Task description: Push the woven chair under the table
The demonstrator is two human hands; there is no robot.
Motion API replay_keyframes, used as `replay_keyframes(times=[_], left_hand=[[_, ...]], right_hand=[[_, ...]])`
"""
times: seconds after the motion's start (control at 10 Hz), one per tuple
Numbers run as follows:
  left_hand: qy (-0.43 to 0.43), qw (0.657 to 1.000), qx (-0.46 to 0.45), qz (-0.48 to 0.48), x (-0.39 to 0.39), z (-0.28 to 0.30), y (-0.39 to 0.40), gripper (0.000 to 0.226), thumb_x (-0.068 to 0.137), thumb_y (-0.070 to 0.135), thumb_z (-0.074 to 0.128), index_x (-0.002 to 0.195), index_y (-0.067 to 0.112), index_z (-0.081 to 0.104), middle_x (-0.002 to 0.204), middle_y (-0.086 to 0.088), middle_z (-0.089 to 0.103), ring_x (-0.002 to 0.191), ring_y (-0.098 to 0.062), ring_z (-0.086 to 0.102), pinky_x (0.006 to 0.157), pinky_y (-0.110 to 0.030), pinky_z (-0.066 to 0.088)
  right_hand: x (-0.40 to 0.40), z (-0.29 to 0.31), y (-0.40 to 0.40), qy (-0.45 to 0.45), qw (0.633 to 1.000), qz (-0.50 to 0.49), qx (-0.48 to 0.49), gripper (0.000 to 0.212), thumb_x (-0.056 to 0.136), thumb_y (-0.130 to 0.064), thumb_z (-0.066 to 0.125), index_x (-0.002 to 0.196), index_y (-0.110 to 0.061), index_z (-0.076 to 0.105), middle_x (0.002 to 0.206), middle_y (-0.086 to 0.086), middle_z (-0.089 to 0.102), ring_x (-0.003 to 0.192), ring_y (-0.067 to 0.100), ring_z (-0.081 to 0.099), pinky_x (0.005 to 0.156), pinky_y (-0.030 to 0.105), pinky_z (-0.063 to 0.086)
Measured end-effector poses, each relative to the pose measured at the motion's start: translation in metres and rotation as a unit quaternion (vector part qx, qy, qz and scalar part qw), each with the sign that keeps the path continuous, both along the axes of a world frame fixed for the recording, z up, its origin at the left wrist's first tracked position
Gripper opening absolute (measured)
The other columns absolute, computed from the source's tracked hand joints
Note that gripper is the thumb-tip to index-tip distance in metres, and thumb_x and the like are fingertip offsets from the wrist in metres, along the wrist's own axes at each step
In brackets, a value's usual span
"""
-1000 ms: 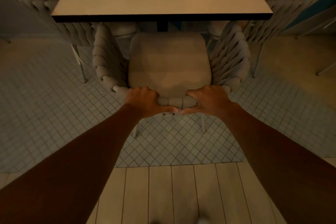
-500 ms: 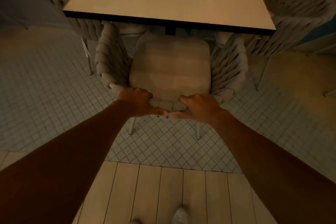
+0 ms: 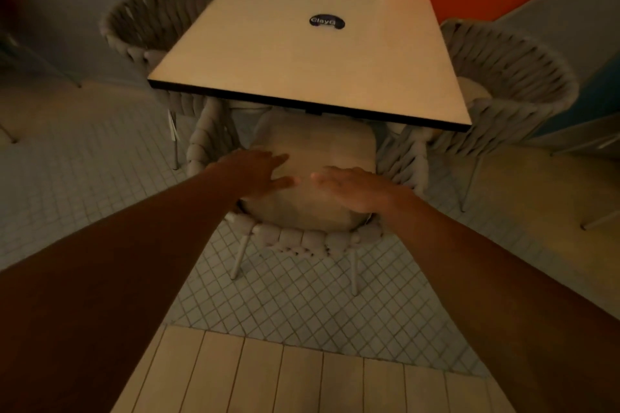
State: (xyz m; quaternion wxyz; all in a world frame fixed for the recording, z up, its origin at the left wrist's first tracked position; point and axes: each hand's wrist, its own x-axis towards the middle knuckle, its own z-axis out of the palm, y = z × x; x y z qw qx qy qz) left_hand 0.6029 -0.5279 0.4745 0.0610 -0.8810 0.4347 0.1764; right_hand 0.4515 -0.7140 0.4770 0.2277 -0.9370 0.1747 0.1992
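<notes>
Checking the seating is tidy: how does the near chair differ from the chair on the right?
The near chair faces away from the camera, its seat front tucked under the table; the right chair stands at the table's side, facing inward. Both open hands hover over the near chair; nothing is over the right chair. Both are grey woven tub chairs.

Woven chair (image 3: 312,178) partly under table (image 3: 302,54)
</notes>
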Motion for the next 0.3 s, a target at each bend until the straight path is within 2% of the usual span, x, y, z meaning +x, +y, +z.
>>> replay_keyframes(times=[0.1,0.2,0.3], left_hand=[[-0.055,0.997,-0.037,-0.033,0.016,0.039,-0.005,0.088,0.085,0.083,0.022,0.159,0.037,0.006,0.169,-0.005,0.01,0.154,-0.028,0.009,0.12,-0.053,0.012],[-0.094,0.995,-0.041,-0.02,0.032,0.084,-0.012,0.091,0.083,0.085,0.017,0.159,0.038,-0.001,0.169,-0.004,0.004,0.154,-0.029,0.003,0.121,-0.052,0.008],[-0.142,0.988,-0.062,0.006,0.046,0.139,-0.016,0.091,0.083,0.086,0.012,0.158,0.039,-0.005,0.169,-0.004,0.0,0.154,-0.029,-0.002,0.121,-0.051,0.004]], right_hand=[[0.014,0.037,-0.011,-0.027,0.999,-0.005,-0.046,0.089,0.09,-0.085,0.012,0.164,-0.035,0.014,0.172,-0.004,0.013,0.157,0.022,0.016,0.126,0.05,0.014],[0.026,0.083,-0.021,-0.047,0.995,-0.012,-0.091,0.087,0.093,-0.082,0.012,0.165,-0.033,0.005,0.173,-0.004,0.001,0.159,0.022,0.001,0.125,0.053,-0.001],[0.041,0.141,-0.023,-0.098,0.985,-0.035,-0.136,0.091,0.09,-0.086,0.008,0.164,-0.034,0.004,0.173,-0.003,-0.002,0.159,0.023,-0.004,0.126,0.053,-0.006]])
